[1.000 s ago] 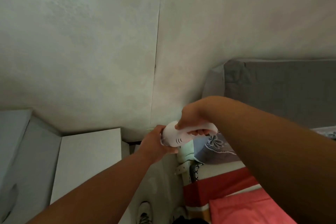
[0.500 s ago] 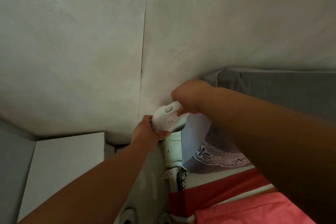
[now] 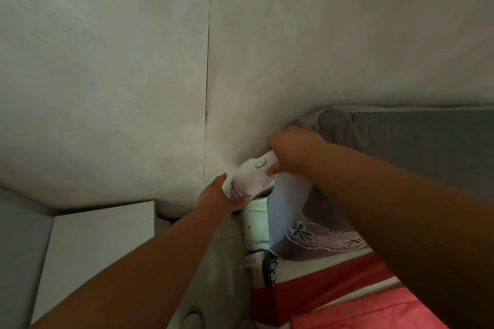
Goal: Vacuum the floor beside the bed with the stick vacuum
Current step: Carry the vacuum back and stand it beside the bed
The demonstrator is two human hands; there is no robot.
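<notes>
right hand (image 3: 291,149) wrapped round handle of stick vacuum (image 3: 254,176) | left hand (image 3: 222,197) cupping motor body from below, fingers closed on it | long axis slanting down-left into gap between bed (image 3: 334,296) and white cabinet (image 3: 101,238) | floor head hidden | likely pushing along bedside floor

A pale, mottled wall (image 3: 107,75) fills most of the view, and a thin dark vertical seam (image 3: 207,88) splits it into two panels in dim, greenish light. A white cabinet top (image 3: 101,243) sits low on the left against the wall, with a grey surface (image 3: 16,248) beside it at the left edge. On the right a grey headboard (image 3: 414,147) stands against the wall, and below it lie a blue-grey pillow with lace trim (image 3: 307,227) and red and pink bedding (image 3: 361,307).
</notes>
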